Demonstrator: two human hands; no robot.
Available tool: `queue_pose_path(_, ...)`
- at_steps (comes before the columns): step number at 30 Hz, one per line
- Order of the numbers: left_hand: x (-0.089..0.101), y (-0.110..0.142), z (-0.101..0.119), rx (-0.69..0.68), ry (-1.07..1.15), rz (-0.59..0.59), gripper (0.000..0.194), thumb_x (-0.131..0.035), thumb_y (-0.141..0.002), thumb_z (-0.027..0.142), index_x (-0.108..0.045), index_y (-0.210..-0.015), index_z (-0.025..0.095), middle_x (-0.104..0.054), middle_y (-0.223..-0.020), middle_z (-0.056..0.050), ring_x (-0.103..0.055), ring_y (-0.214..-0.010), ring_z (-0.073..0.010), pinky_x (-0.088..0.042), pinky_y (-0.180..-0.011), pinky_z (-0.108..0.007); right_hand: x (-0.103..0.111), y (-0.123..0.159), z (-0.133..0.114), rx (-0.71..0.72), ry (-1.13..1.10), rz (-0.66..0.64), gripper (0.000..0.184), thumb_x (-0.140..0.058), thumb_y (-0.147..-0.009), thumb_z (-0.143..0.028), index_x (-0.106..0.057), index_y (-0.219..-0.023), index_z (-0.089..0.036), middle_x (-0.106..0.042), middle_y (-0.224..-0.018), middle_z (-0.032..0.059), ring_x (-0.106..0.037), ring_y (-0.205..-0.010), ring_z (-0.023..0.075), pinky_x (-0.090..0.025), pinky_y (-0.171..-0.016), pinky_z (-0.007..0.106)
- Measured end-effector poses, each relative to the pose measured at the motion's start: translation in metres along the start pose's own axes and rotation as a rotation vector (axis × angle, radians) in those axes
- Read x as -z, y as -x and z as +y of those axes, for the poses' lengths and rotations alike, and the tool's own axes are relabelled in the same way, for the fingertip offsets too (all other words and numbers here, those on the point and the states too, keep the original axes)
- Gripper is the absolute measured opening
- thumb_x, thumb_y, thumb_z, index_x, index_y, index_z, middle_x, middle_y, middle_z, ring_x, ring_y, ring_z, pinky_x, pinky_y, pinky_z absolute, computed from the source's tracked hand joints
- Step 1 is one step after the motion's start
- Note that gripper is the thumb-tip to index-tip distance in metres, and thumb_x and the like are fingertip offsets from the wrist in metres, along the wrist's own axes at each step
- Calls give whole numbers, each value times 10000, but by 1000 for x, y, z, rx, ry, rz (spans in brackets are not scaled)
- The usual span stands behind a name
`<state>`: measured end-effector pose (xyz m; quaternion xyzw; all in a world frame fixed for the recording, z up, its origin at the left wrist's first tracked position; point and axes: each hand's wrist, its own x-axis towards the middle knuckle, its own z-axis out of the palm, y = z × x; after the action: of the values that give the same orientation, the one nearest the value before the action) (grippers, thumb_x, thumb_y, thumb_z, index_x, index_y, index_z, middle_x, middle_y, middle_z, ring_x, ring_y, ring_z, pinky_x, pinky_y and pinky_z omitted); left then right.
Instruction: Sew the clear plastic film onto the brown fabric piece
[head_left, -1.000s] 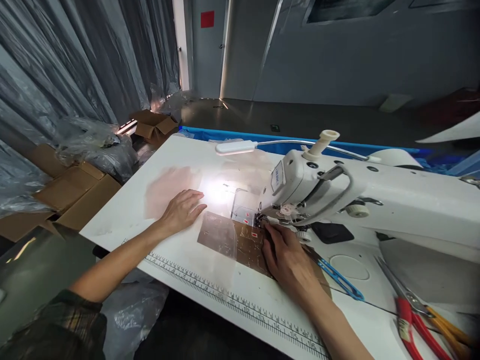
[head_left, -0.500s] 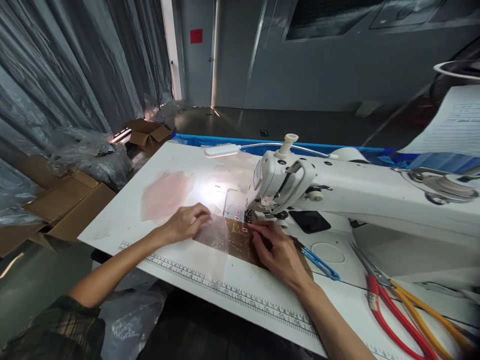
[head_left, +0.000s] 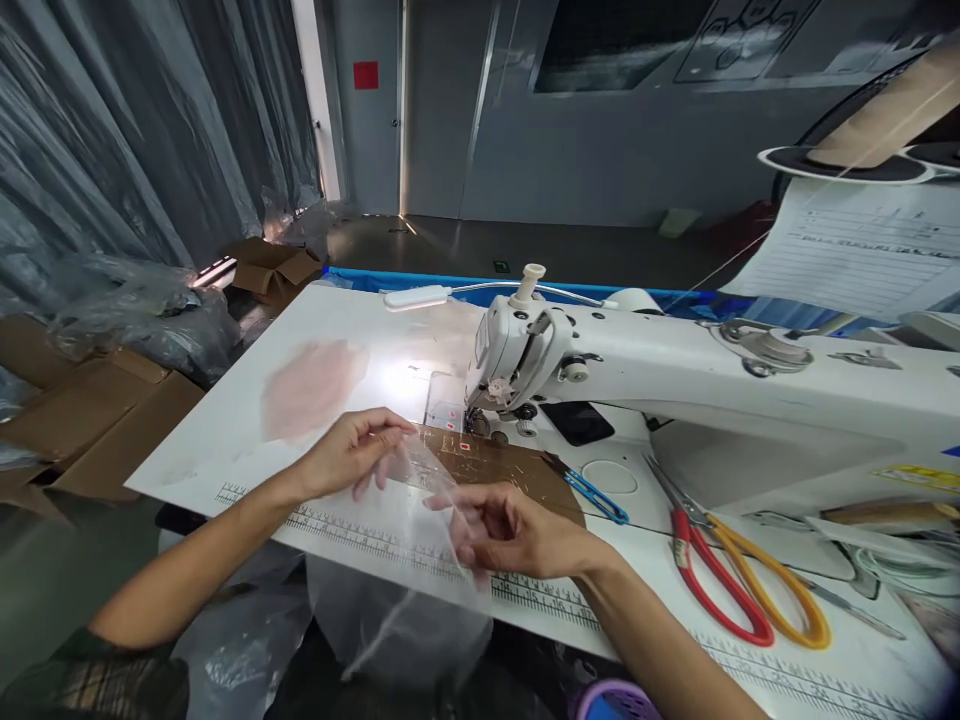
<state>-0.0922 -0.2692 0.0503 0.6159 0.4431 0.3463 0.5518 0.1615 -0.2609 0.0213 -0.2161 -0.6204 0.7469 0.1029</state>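
Observation:
A piece of sheer white fabric (head_left: 420,525) hangs between my hands and drapes over the table's front edge. My left hand (head_left: 352,455) pinches its upper left part, thumb against fingers. Curled round the right edge of the cloth is my right hand (head_left: 510,530), its fingertips slightly blurred and partly seen through the weave. Behind the hands a brown plate (head_left: 517,465) with scratches and small red marks lies under the front of the white sewing machine (head_left: 510,350). The machine's needle is too small to make out.
Blue thread snips (head_left: 596,495) lie right of my right hand. Scissors with red and yellow handles (head_left: 720,570) rest farther right. A dark flat object (head_left: 577,422) sits beneath the machine arm. A printed ruler (head_left: 360,535) runs along the table's front edge. Cardboard boxes (head_left: 105,420) stand left.
My right hand has left the brown plate near the needle and come forward to the sheer fabric. The fabric is now raised and spread toward me. The view has shifted right.

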Motion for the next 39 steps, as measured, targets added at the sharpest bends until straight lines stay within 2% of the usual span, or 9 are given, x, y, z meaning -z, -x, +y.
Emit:
queue_pose_path(5,29,-7,-32,38,-383,192,386,-463,-949,453,-600,-1114,131,-628,-636,11,-511,-388,-97,-440,-429,-221,23,-4,-1,-114,257,251,523,-706,-788,-415,-629,-1241,-165,-629,-744,-4,-552,-606,101,-424,-538,213)
queue_pose_path(8,35,-20,-40,-111,-805,269,273,-446,-957,286,-593,-1143,152,-688,-842,-46,-645,-658,-163,-523,-637,-289,36,-9,-4,-140,567,475,432,-638,-819,-338,-642,-1229,-202,-647,-763,2,-554,-638,125,-433,-573,240)
queue_pose_path(12,33,-51,-39,-326,-1282,232,273,-452,-914,119,-577,-1154,159,-638,-1150,-113,-620,-984,-233,-514,-801,-363,43,-14,-2,-165,794,628,400,-563,-846,-305,-644,-1222,-193,-688,-808,33,-602,-678,163,-469,-617,285)
queue_pose_path(21,15,-165,-41,-481,-1285,-97,248,-413,-957,149,-638,-1061,135,-662,-1093,-109,-635,-979,-195,-506,-866,-288,49,-12,21,-77,749,812,349,-556,-847,-412,-694,-1123,-248,-708,-792,19,-614,-638,159,-465,-594,286)
queue_pose_path(25,16,-195,-39,-571,-1242,-168,262,-422,-926,96,-661,-1034,87,-686,-969,-123,-645,-921,-198,-503,-858,-290,50,-14,24,-114,738,928,361,-563,-829,-456,-703,-1080,-238,-714,-778,24,-603,-619,168,-461,-611,311)
queue_pose_path(28,18,-196,-36,-621,-1220,-116,247,-456,-904,95,-678,-1014,93,-681,-936,-122,-643,-918,-212,-502,-829,-306,47,-15,21,-116,737,941,372,-547,-830,-456,-698,-1069,-214,-703,-744,27,-588,-592,169,-443,-589,310)
queue_pose_path(32,15,-168,-32,-714,-1170,-33,241,-467,-919,150,-695,-995,138,-673,-957,-102,-636,-916,-199,-507,-780,-299,44,-13,19,-81,767,925,390,-520,-838,-439,-687,-1088,-192,-722,-817,55,-598,-623,177,-441,-601,311)
queue_pose_path(36,5,-125,-31,-810,-965,-223,225,-522,-947,259,-716,-892,160,-683,-879,-60,-641,-774,-141,-514,-660,-240,44,-13,19,-70,817,916,391,-498,-846,-421,-680,-1097,-183,-717,-828,65,-595,-632,184,-444,-605,318)
queue_pose_path(39,1,-105,-36,-715,-798,-443,170,-602,-934,281,-723,-989,176,-693,-957,-62,-656,-861,-131,-535,-752,-230,44,-14,20,-74,834,909,378,-501,-849,-409,-682,-1109,-203,-703,-841,57,-584,-637,176,-445,-605,311)
